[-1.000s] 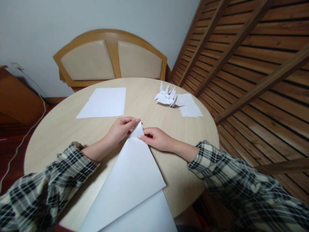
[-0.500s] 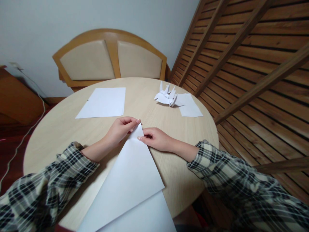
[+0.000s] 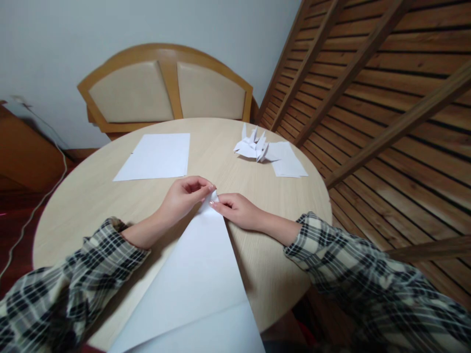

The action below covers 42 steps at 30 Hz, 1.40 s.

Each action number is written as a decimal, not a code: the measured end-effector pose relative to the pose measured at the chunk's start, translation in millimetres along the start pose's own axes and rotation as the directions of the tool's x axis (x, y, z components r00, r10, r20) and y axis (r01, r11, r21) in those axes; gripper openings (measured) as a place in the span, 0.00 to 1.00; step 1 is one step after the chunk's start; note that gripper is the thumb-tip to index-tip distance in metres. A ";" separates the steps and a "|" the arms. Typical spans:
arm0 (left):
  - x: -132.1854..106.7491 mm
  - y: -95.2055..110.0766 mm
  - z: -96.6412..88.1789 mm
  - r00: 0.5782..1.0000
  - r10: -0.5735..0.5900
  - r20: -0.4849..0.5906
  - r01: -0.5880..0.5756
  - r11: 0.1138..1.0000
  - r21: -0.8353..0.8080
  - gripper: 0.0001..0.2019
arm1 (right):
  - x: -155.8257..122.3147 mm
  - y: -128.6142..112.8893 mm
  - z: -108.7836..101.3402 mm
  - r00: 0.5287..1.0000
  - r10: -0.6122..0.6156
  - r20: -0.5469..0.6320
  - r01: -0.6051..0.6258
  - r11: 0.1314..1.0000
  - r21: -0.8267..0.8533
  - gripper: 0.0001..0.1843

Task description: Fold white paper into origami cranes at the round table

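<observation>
A large folded sheet of white paper [image 3: 202, 264] reaches from the bottom edge of the view up to a narrow tip over the table. My left hand [image 3: 186, 198] pinches that tip between thumb and fingers from the left side. Just below and to the right, my right hand [image 3: 237, 210] is closed on the paper's right edge, its thumb lying on top. The fingers under the paper are hidden. A broad flap of the sheet lies over a lower layer, its slanted edge showing near the bottom.
A round pale wood table [image 3: 91, 196] carries a stack of white paper [image 3: 156, 156] at the far left. Folded white paper figures [image 3: 252, 146] stand at the far right beside more cut sheets [image 3: 290, 161]. A padded bench back [image 3: 128, 95] and a slatted wooden partition [image 3: 368, 122] lie beyond.
My right hand's thumb has slid up closer to the tip, and my left fingertips have dipped slightly. The flap's right corner now lies nearer the lower layer's edge.
</observation>
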<state>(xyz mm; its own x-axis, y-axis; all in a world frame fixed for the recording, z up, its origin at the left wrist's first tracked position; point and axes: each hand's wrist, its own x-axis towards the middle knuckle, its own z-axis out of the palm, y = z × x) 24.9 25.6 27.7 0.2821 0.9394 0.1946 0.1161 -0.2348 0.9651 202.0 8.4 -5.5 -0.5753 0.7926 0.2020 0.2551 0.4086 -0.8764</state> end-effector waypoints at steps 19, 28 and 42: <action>-0.7 -10.0 5.9 0.998 0.010 -0.069 -0.008 1.000 0.029 0.10 | 0.1 -3.5 -0.6 0.998 0.022 0.054 -0.017 0.995 -0.098 0.21; 2.2 -15.3 2.6 0.989 0.092 -0.113 -0.073 0.984 0.165 0.12 | 0.5 -3.9 -0.4 0.999 0.007 0.054 0.001 0.989 -0.151 0.21; 1.2 -15.7 -1.6 0.987 0.156 0.044 -0.162 0.967 0.194 0.15 | -0.4 -1.1 -1.1 0.999 0.018 0.043 -0.014 0.997 -0.079 0.21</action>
<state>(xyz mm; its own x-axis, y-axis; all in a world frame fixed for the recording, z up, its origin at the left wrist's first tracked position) 21.9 30.8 13.1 0.3381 0.8794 0.3352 0.2518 -0.4277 0.8681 202.8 8.2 -4.1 -0.6035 0.7795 0.1678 0.3238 0.4319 -0.8418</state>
